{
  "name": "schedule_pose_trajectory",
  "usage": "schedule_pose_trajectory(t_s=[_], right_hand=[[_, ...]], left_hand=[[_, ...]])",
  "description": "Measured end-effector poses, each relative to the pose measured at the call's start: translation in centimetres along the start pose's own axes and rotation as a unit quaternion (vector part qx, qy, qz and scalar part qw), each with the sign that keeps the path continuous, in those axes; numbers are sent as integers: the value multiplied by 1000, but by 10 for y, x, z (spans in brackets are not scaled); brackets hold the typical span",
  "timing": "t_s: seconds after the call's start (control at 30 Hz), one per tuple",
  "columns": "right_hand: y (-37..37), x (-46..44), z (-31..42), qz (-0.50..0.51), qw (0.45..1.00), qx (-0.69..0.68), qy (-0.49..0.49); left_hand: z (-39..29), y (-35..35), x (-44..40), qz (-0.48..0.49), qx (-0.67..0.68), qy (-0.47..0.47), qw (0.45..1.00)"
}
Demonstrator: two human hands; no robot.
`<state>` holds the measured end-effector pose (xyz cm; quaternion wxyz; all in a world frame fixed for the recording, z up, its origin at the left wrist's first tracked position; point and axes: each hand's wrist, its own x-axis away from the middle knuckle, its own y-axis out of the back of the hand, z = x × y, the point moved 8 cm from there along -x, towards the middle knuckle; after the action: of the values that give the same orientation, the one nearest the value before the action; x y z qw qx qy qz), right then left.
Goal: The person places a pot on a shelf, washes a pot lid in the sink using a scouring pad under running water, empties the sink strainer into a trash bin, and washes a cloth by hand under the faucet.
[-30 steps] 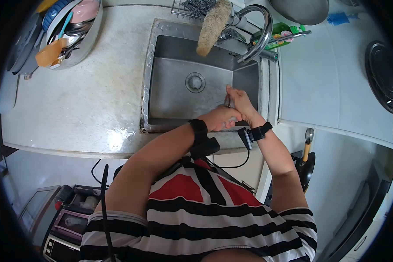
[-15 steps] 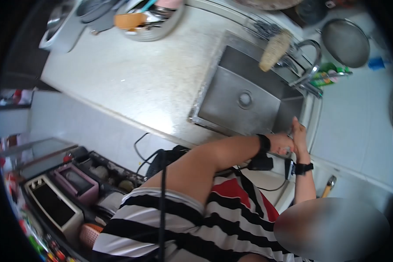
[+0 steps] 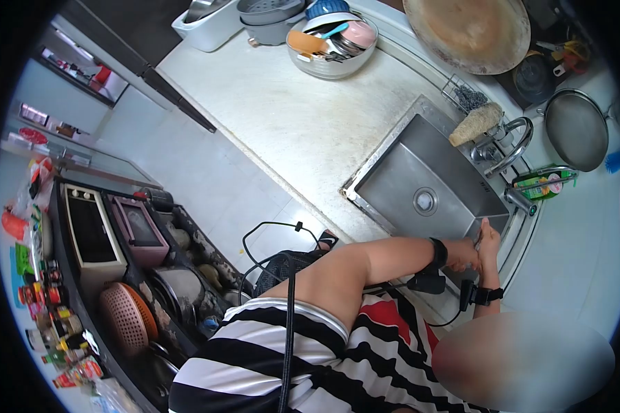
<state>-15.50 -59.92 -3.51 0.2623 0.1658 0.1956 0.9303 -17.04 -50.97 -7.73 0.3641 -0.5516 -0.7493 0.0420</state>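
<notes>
My left hand (image 3: 463, 255) is at the near right corner of the steel sink (image 3: 420, 175), its fingers curled against my other hand. Right beside it, my right hand (image 3: 489, 242) touches it, fingers pointing up toward the sink's right wall. Something small and shiny shows between the two hands, too small to make out. Black straps are on both wrists. The curved faucet (image 3: 523, 141) rises behind the sink, with a loofah (image 3: 477, 124) next to it. A green bottle (image 3: 539, 184) lies right of the faucet.
A bowl of dishes and utensils (image 3: 332, 63) stands on the white counter (image 3: 289, 117). A strainer (image 3: 576, 131) and a large round pan (image 3: 468, 31) are at the back right. At the left is a shelf with an oven (image 3: 93, 227). A black cable (image 3: 289, 330) hangs in front.
The view has swung left, so the sink and hands appear farther right and the left shelf shows more. Both hands stay together at the sink's near right corner.
</notes>
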Motion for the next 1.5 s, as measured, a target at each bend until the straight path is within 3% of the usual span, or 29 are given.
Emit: schedule_pose_trajectory(t_s=[0.1, 0.3, 0.47, 0.6, 0.67, 0.83, 0.9, 0.93, 1.0, 1.03, 1.1, 1.17, 1.2, 1.3, 1.37, 1.5], right_hand=[[-2, -6, -5, 13, 1000, -14, 23], [-6, -15, -25, 47, 998, -41, 29], [-10, -17, -29, 44, 998, -12, 39], [-7, -17, -30, 26, 999, 22, 35], [-6, -14, -37, 4, 1000, 25, 15], [-24, -3, -38, -78, 992, 94, 7], [-44, 8, -12, -89, 996, 15, 1], [-53, 18, 6, -88, 996, 21, 6], [-82, 33, 41, -78, 986, -124, -81], [-97, 37, 63, -10, 989, -129, -76], [-161, 85, 162, 108, 980, -164, 6], [-211, 119, 222, 137, 987, -24, 84], [-242, 135, 250, 154, 985, -8, 82], [-341, 153, 298, 182, 968, -51, 163], [-416, 173, 340, 209, 951, -77, 216], [-548, 200, 412, 289, 919, -59, 260]], left_hand=[[5, -3, -14, 11, 31, -39, 999], [16, 5, -21, -79, 17, -45, 996], [10, 7, 0, -133, -81, -17, 988], [13, 6, 0, -158, -117, -45, 979], [-7, 9, -8, -263, -278, -249, 890], [3, 27, 21, -230, -322, -249, 884], [-4, 45, 45, -261, -336, -217, 879], [-16, 52, 69, -264, -330, -222, 879], [-22, 76, 120, -133, -254, -69, 956], [-37, 101, 154, -146, -257, -77, 952], [-51, 127, 214, 8, -89, -87, 992], [-63, 177, 277, 84, 17, -146, 986], [-64, 209, 312, 44, 25, -145, 988], [-60, 303, 413, -16, -24, -274, 961], [-55, 354, 506, -94, -27, -296, 950], [-37, 445, 628, -157, -44, -281, 946]])
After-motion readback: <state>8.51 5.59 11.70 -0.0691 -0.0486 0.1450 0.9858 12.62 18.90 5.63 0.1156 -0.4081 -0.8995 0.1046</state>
